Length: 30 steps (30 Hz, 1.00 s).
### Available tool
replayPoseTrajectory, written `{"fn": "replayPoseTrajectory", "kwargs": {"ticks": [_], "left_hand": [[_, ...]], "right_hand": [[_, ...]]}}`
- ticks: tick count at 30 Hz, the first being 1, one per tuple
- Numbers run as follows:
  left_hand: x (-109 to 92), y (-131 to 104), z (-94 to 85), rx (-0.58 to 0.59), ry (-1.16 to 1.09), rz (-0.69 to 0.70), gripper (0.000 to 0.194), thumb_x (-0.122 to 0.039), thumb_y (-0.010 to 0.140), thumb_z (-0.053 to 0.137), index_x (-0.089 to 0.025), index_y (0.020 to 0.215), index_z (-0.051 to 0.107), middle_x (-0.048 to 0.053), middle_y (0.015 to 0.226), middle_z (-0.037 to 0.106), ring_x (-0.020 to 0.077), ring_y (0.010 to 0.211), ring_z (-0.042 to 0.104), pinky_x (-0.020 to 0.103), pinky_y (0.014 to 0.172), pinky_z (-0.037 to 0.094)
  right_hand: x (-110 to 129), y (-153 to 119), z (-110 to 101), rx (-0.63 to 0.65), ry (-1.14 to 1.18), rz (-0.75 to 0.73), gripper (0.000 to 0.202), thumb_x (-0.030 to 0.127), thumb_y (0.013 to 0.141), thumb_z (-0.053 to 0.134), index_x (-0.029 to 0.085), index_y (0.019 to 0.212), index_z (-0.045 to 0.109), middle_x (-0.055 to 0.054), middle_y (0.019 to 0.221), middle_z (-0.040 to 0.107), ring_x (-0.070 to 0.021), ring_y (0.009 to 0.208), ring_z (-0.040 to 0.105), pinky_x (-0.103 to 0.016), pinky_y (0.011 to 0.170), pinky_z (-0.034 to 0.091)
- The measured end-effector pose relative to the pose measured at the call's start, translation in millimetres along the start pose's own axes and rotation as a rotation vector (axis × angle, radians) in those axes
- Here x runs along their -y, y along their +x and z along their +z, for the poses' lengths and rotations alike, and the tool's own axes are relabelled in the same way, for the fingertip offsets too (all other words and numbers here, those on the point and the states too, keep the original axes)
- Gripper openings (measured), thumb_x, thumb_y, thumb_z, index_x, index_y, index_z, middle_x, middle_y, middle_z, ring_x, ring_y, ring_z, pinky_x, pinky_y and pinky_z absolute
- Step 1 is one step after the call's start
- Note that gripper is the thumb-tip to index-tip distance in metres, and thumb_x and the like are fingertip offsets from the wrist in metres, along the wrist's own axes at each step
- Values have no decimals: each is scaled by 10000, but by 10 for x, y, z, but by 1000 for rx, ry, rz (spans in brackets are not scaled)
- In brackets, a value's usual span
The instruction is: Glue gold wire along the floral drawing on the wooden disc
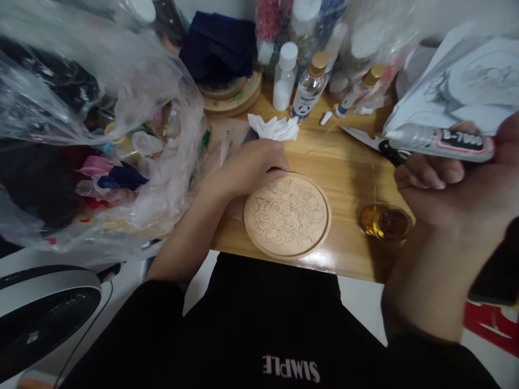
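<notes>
At the round board's (284,216) two o'clock, a tube (438,142) is being clamped by the right hand's (458,186) fingers. At eleven, the left hand (265,161) is being curled; its hold cannot be told. The gold roll (381,222) at three could be getting bumped if the right wrist is being lowered.

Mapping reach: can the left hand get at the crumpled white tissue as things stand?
Probably yes: the left hand is right by the tissue, with nothing visible blocking the way between them.
</notes>
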<state>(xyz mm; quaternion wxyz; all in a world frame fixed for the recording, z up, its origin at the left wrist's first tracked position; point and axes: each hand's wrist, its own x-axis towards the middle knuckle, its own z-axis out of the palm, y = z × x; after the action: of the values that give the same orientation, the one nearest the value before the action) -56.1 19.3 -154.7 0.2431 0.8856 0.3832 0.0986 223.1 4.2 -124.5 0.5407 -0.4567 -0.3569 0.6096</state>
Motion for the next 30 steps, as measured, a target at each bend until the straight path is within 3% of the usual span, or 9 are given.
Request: {"fn": "replayPoseTrajectory", "kwargs": {"ticks": [4,13,20,25,30], "left_hand": [[-49,29,108,-19,-24,-16,226,-200,938,554,-145,827,743,59,933,702,183,880,645,286,765,450],[-3,149,315,-179,-130,118,155,-222,924,635,-162,858,762,48,894,707,162,869,652,266,780,480],[-10,95,186,-123,-143,54,138,-220,899,663,-153,830,762,45,854,712,152,798,646,261,737,477],[-15,37,91,-87,-91,4,150,-237,900,652,-166,847,773,29,866,718,141,784,640,254,723,461],[-9,37,75,-52,-69,-10,151,-227,897,646,-164,845,772,12,852,715,112,765,628,222,702,438]], "right_hand": [[10,-20,2,15,-46,4,486,544,544,776,244,535,394,90,366,228,-58,316,207,-258,349,44],[41,-57,47,-30,-22,43,458,535,466,846,258,532,487,98,341,292,-62,304,240,-332,381,22],[32,-44,-19,40,-8,35,433,528,533,799,261,532,458,95,361,256,-55,321,246,-330,424,10],[43,-49,-21,12,-8,55,353,503,647,734,260,553,497,84,374,251,-59,334,240,-320,434,22],[20,-43,30,-14,-33,7,496,558,494,826,264,535,429,91,359,215,-77,316,204,-298,372,42]]}}
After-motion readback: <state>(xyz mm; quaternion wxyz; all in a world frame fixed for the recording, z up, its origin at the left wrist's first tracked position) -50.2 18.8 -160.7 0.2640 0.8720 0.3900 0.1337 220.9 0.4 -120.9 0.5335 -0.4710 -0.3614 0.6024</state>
